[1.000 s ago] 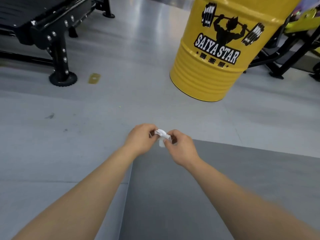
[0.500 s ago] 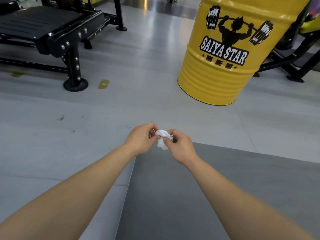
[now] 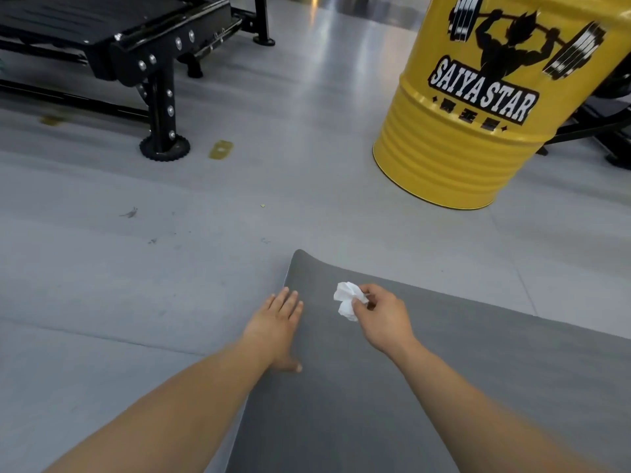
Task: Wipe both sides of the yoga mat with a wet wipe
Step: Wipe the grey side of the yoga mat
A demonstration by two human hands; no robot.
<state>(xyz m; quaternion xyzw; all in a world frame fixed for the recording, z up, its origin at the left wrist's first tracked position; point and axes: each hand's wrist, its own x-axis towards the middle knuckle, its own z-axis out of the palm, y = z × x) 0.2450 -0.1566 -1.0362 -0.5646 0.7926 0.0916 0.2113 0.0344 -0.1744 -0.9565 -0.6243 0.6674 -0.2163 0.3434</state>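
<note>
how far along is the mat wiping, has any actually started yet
Set up, it seems: the grey yoga mat lies flat on the floor. In hand: the right hand pinches a crumpled wet wipe above the mat, while the left hand lies flat by its edge. No wiping visible; both sides look left.

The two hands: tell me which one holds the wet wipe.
The right hand pinches the crumpled white wet wipe above the grey yoga mat. The left hand lies flat with straight fingers at the mat's left edge, holding nothing.
</note>
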